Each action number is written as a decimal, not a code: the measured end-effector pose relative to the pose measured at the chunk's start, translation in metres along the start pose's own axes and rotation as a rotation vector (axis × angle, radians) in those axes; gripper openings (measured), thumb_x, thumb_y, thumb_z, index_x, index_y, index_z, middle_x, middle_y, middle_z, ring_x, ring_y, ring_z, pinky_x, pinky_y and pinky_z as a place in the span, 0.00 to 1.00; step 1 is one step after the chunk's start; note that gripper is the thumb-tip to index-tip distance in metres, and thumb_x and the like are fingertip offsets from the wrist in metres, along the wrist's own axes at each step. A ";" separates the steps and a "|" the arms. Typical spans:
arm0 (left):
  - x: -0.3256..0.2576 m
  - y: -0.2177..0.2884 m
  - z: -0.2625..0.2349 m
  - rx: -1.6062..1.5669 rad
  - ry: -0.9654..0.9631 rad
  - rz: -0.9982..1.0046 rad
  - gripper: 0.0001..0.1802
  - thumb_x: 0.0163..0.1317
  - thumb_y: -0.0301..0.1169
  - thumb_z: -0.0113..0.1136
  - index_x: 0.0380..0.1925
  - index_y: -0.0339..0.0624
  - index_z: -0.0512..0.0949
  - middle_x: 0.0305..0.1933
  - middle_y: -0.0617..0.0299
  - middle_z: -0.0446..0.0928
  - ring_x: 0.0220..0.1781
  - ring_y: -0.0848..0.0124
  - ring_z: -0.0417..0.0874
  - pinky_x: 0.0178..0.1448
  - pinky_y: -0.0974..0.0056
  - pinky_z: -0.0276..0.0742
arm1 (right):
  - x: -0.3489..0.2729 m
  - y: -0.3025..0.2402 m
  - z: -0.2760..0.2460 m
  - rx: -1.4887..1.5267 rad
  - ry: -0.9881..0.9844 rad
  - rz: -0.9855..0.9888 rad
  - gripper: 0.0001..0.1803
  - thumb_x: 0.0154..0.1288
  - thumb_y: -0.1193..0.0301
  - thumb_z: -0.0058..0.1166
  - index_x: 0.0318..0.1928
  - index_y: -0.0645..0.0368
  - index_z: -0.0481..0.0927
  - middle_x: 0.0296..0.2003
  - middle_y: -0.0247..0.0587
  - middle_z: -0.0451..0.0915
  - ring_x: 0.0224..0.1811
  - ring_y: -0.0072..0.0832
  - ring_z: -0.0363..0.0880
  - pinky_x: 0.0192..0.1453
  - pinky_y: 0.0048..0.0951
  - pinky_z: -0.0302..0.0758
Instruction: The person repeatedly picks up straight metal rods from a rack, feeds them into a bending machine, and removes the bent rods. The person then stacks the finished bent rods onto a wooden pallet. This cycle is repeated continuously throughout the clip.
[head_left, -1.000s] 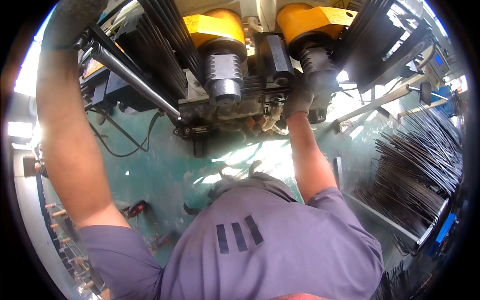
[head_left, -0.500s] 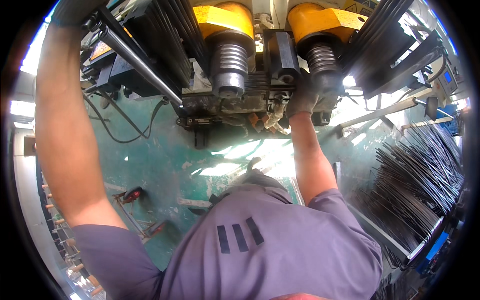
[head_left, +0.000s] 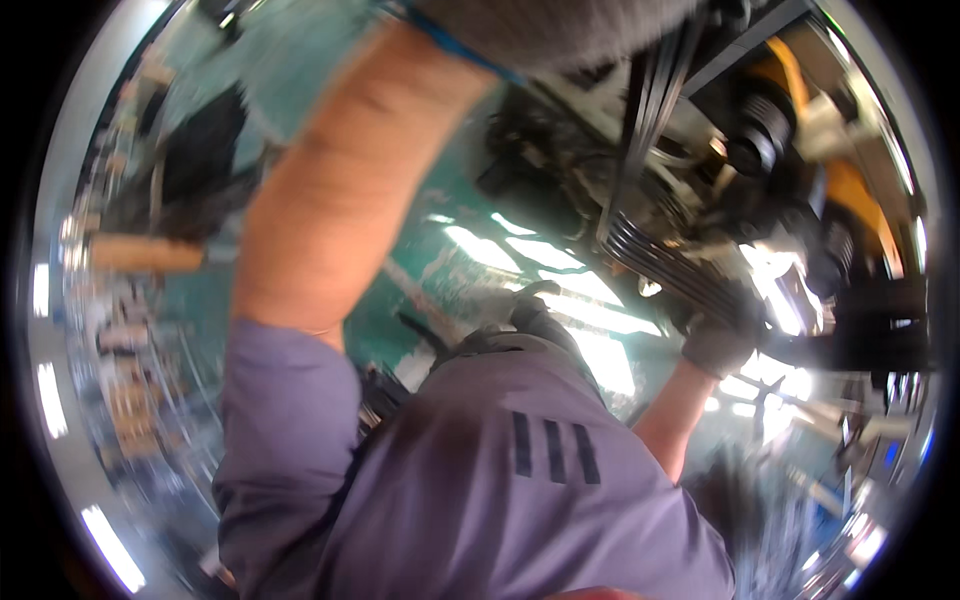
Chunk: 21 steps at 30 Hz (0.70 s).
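My right hand [head_left: 722,340], in a dark grey work glove, is closed around the lower ends of several dark metal rods [head_left: 668,268]. The rods are bent sharply at the middle, and their other legs rise toward the top edge. Up there, my left hand [head_left: 570,25] in a grey glove with a blue cuff is close to the upper legs. Its fingers are cut off by the picture's edge, so its grip is hidden. Beyond the rods stands a machine with yellow-and-black pressing heads [head_left: 760,125], blurred by motion.
A second yellow head [head_left: 860,215] stands at the far right. Dark machine parts [head_left: 540,165] lie behind the rods. The green floor [head_left: 450,230] carries bright light patches. Blurred racks with wooden pieces [head_left: 130,400] line the left side, with an orange-brown bar [head_left: 145,254] above them.
The view has swung to the left, and the machine now appears at the right. My right hand has come away from the machine's middle, and bent rods now show in it.
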<state>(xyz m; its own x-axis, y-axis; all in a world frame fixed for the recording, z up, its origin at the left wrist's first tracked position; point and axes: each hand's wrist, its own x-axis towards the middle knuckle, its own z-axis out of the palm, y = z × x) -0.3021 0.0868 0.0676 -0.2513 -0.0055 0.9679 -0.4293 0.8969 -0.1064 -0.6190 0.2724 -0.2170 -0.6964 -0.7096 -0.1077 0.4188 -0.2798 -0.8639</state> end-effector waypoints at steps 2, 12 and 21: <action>-0.064 0.043 -0.070 0.013 -0.091 -0.274 0.03 0.70 0.25 0.65 0.40 0.41 0.86 0.36 0.59 0.89 0.36 0.69 0.91 0.40 0.67 0.90 | -0.017 0.004 0.004 -0.074 -0.068 0.026 0.17 0.79 0.61 0.50 0.44 0.65 0.82 0.41 0.47 0.85 0.47 0.43 0.84 0.62 0.47 0.79; -0.289 0.282 -0.244 -0.220 1.162 -1.700 0.07 0.63 0.19 0.63 0.40 0.35 0.78 0.35 0.53 0.84 0.36 0.63 0.89 0.45 0.59 0.87 | -0.080 0.084 0.087 -0.510 -0.447 0.208 0.04 0.69 0.74 0.61 0.39 0.60 0.80 0.23 0.35 0.77 0.22 0.26 0.75 0.29 0.28 0.74; -0.445 0.597 -0.289 0.645 1.685 -1.687 0.10 0.64 0.16 0.56 0.46 0.32 0.78 0.41 0.50 0.83 0.41 0.57 0.89 0.49 0.55 0.87 | -0.278 0.223 0.065 -0.617 -1.315 0.459 0.07 0.73 0.77 0.62 0.47 0.58 0.78 0.23 0.29 0.73 0.19 0.18 0.69 0.21 0.25 0.63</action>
<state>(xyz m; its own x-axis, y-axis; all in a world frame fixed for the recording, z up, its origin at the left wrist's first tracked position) -0.1963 0.7528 -0.3612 0.8561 0.2356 -0.4600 0.3734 0.3337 0.8656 -0.2944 0.3654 -0.3482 0.5587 -0.8043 -0.2023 -0.0856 0.1868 -0.9787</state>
